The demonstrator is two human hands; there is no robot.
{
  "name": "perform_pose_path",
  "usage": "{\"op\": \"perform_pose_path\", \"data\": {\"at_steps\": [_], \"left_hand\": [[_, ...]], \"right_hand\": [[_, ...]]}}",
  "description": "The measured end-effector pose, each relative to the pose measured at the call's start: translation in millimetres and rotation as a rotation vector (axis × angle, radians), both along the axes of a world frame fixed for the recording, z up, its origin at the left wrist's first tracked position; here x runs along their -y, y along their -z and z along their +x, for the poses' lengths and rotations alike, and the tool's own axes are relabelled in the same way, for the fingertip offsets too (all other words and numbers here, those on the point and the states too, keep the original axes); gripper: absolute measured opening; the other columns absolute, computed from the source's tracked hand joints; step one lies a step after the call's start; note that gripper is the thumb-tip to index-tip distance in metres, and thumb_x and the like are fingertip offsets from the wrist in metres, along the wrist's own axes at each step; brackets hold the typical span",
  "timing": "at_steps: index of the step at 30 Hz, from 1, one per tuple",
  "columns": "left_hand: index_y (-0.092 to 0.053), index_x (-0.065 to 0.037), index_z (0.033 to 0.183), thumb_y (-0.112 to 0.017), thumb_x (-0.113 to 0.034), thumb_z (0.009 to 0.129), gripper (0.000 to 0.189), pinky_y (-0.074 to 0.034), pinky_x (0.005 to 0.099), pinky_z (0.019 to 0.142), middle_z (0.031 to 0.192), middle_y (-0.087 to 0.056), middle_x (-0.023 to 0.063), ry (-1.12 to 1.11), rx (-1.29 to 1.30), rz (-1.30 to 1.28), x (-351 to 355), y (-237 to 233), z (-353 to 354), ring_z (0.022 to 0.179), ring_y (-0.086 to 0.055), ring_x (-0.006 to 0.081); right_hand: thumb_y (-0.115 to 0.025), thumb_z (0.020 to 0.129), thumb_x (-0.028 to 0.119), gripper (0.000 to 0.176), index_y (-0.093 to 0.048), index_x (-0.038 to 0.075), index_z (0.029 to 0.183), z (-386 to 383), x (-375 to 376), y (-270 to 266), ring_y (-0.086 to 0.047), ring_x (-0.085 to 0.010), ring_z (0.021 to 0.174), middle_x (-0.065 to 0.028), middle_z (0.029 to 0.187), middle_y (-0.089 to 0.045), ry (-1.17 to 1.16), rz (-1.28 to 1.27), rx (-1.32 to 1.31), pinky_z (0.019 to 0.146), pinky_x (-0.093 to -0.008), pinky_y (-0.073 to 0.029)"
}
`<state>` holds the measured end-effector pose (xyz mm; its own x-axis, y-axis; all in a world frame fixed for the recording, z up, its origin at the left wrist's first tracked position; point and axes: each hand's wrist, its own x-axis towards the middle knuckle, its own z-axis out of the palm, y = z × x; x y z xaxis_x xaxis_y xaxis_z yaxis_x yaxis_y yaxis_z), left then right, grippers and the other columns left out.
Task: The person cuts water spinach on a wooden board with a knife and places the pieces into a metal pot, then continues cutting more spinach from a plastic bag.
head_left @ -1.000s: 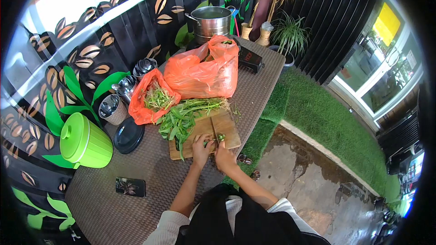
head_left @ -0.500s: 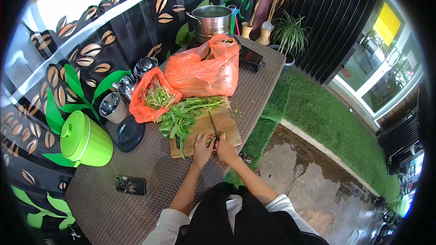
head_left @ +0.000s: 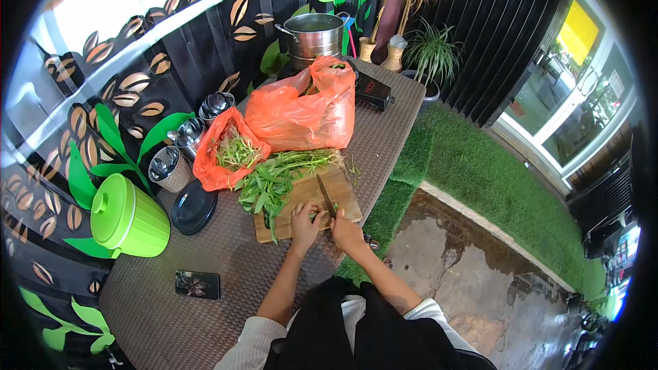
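My right hand (head_left: 347,232) is closed around the handle of a knife (head_left: 325,194), whose blade points away from me over the wooden cutting board (head_left: 346,196). On the board's near part rests my left hand (head_left: 304,226), its fingers bent and drawn together beside the blade. Small green bits show near its fingertips, but what it pinches is too small to make out. A bunch of leafy greens (head_left: 265,190) lies across the board's far left side, leaves to the left and stems (head_left: 312,159) to the right.
Behind the greens stand a small orange bag (head_left: 212,170) of trimmed stems and a larger orange bag (head_left: 301,113). A steel pot (head_left: 314,41) is at the back. Cutlery holders (head_left: 171,168), black plates (head_left: 195,207), a green lidded bucket (head_left: 140,223) and a phone (head_left: 197,284) lie leftward.
The knife and my right hand have shifted slightly right, opening a gap from my left hand. My left hand stays at the board's near part. The view has tilted a little.
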<state>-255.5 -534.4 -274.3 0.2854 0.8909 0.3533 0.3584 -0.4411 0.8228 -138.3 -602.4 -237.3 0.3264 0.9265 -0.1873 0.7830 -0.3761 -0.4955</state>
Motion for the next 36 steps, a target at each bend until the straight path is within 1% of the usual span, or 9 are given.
{"op": "perform_pose_path", "data": {"at_steps": [4, 7, 9, 12, 16, 22, 26, 29, 36], "left_hand": [[-0.061, -0.003, 0.091, -0.071, -0.007, 0.075, 0.019, -0.045, 0.0342, 0.074, 0.082, -0.062, 0.0073, 0.019, -0.061, 0.004, -1.8, 0.0, 3.4, 0.085, -0.055, 0.0219], [-0.064, -0.003, 0.086, -0.074, -0.010, 0.072, 0.019, -0.044, 0.0353, 0.075, 0.079, -0.063, 0.0072, -0.037, 0.054, -0.044, -4.7, 2.5, 3.7, 0.084, -0.054, 0.0232], [-0.065, -0.002, 0.082, -0.073, -0.010, 0.071, 0.016, -0.044, 0.0368, 0.075, 0.081, -0.062, 0.0085, -0.031, -0.094, 0.114, -4.9, -0.9, -0.7, 0.084, -0.054, 0.0259], [-0.065, -0.002, 0.078, -0.071, -0.010, 0.072, 0.012, -0.044, 0.0377, 0.075, 0.083, -0.061, 0.0104, 0.008, -0.067, 0.189, 0.6, -6.6, -2.3, 0.085, -0.053, 0.0288], [-0.065, -0.002, 0.081, -0.069, -0.009, 0.075, 0.010, -0.044, 0.0386, 0.075, 0.085, -0.060, 0.0113, 0.021, -0.091, 0.255, 2.0, -6.8, -4.6, 0.086, -0.052, 0.0300], [-0.064, -0.001, 0.085, -0.065, -0.007, 0.078, 0.010, -0.043, 0.0390, 0.077, 0.085, -0.060, 0.0112, 0.006, -0.103, 0.252, 1.9, -6.8, -2.4, 0.088, -0.051, 0.0308], [-0.064, 0.000, 0.084, -0.065, -0.007, 0.078, 0.009, -0.043, 0.0390, 0.077, 0.086, -0.060, 0.0111, 0.008, -0.127, 0.247, 4.7, -12.4, -5.3, 0.089, -0.051, 0.0307], [-0.064, 0.000, 0.084, -0.065, -0.007, 0.078, 0.009, -0.043, 0.0386, 0.077, 0.086, -0.060, 0.0111, 0.017, -0.119, 0.230, 4.1, -12.3, -4.8, 0.089, -0.051, 0.0306], [-0.064, 0.000, 0.083, -0.065, -0.006, 0.076, 0.009, -0.044, 0.0385, 0.076, 0.085, -0.061, 0.0113, 0.022, -0.097, 0.238, 0.5, -3.7, -4.7, 0.086, -0.052, 0.0307]], "right_hand": [[-0.040, 0.094, 0.027, 0.031, -0.038, -0.002, 0.105, 3.8, 2.9, -5.8, -0.063, -0.0458, 0.076, -0.0286, 0.079, -0.063, -0.070, -0.010, -0.008, 0.065, -0.0529, -0.050], [-0.042, 0.094, 0.026, 0.031, -0.038, -0.002, 0.105, -5.2, 6.5, -6.7, -0.062, -0.0466, 0.076, -0.0290, 0.081, -0.062, -0.047, -0.011, 0.006, 0.066, -0.0537, -0.050], [-0.042, 0.094, 0.027, 0.032, -0.038, -0.003, 0.105, -16.0, 5.9, -1.2, -0.062, -0.0469, 0.076, -0.0296, 0.082, -0.062, -0.014, -0.004, 0.002, 0.066, -0.0537, -0.050], [-0.042, 0.094, 0.027, 0.033, -0.038, -0.003, 0.106, -16.6, -0.9, 0.0, -0.062, -0.0469, 0.076, -0.0305, 0.083, -0.062, 0.022, 0.013, -0.020, 0.067, -0.0534, -0.050], [-0.042, 0.094, 0.027, 0.035, -0.038, -0.004, 0.109, -0.2, -13.7, -4.5, -0.063, -0.0456, 0.078, -0.0304, 0.084, -0.062, -0.062, -0.025, -0.046, 0.069, -0.0529, -0.050], [-0.042, 0.094, 0.027, 0.035, -0.038, -0.004, 0.110, -22.0, 6.7, -1.4, -0.062, -0.0461, 0.080, -0.0296, 0.086, -0.063, -0.001, -0.037, 0.030, 0.070, -0.0519, -0.050], [-0.042, 0.094, 0.026, 0.033, -0.038, -0.003, 0.109, -14.9, -5.8, -2.2, -0.062, -0.0460, 0.083, -0.0301, 0.087, -0.062, 0.012, -0.029, -0.012, 0.071, -0.0515, -0.050], [-0.043, 0.093, 0.025, 0.032, -0.038, -0.003, 0.108, -2.9, -8.0, -5.8, -0.063, -0.0449, 0.083, -0.0299, 0.087, -0.062, -0.068, -0.026, -0.051, 0.071, -0.0517, -0.050], [-0.042, 0.094, 0.025, 0.032, -0.037, -0.003, 0.108, -24.3, 2.5, 1.1, -0.063, -0.0449, 0.078, -0.0283, 0.080, -0.063, 0.008, -0.031, 0.011, 0.069, -0.0525, -0.050]]}}
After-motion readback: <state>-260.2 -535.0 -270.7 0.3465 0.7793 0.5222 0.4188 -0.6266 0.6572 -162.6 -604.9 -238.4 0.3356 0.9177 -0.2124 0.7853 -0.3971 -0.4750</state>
